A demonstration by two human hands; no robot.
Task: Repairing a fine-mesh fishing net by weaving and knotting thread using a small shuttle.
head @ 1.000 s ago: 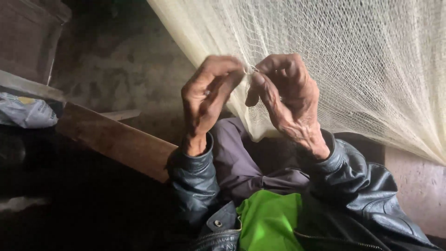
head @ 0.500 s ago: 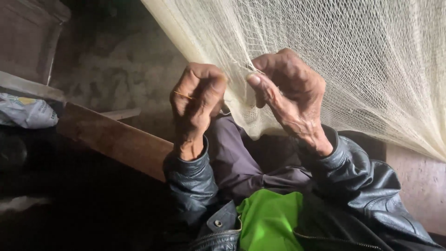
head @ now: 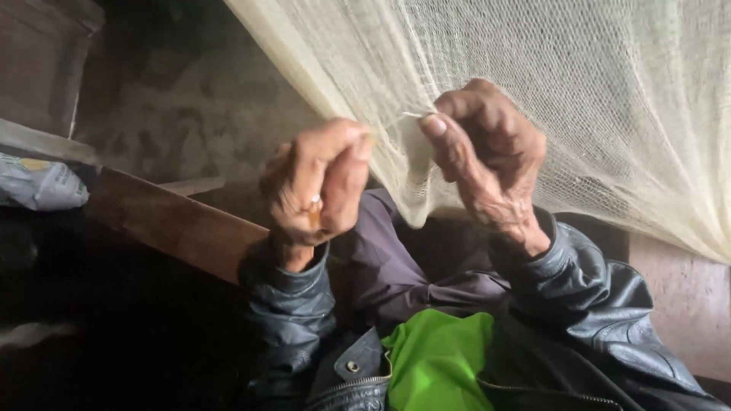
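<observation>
Cream mesh netting [head: 548, 99] hung before the person; the right hand [head: 487, 160] pinched its edge between thumb and forefinger, while the left hand [head: 320, 186], just beside, was curled shut, its grip on the net unclear.

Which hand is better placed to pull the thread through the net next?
Probably the right hand: its fingertips pinch the thread against the net. The left hand is curled just beside the net's edge.

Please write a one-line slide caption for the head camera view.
Left hand and right hand pinch the edge of a cream fine-mesh net above a dark wooden plank.
</observation>
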